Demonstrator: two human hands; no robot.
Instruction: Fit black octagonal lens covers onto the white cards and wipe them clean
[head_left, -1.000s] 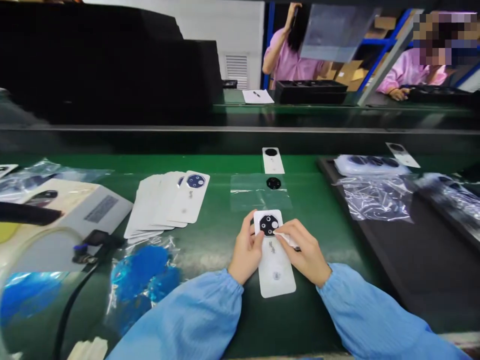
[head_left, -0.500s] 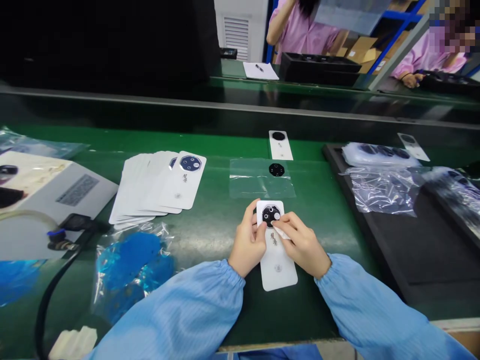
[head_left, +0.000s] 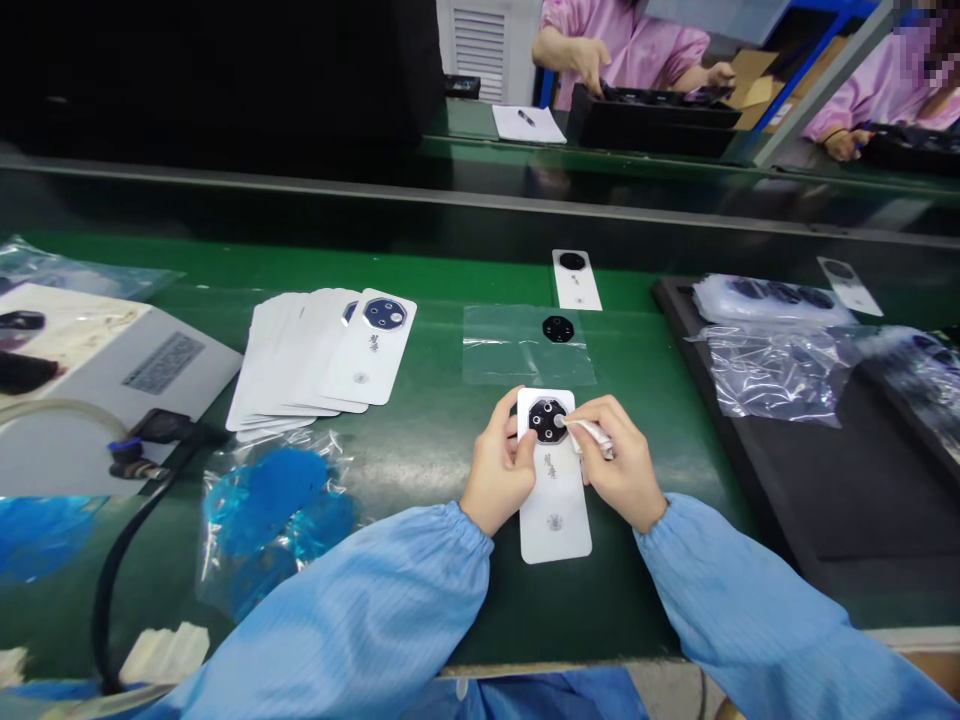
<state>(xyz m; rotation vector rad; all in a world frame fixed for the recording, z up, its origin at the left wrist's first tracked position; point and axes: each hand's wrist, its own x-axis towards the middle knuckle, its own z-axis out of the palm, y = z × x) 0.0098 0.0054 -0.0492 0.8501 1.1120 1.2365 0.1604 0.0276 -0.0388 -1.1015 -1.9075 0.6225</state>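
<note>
On the green assembly bench (head_left: 615, 600), the left hand (head_left: 496, 465) pins the white card (head_left: 555, 520) steady while the right hand (head_left: 622, 465), just beside it, holds a white swab (head_left: 590, 436) firmly against the black lens cover (head_left: 547, 420).

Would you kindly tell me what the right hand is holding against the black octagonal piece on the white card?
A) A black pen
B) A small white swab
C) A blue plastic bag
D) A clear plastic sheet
B. The right hand pinches a small white swab, its tip on the black octagonal piece, while the left hand steadies the white card.
</note>
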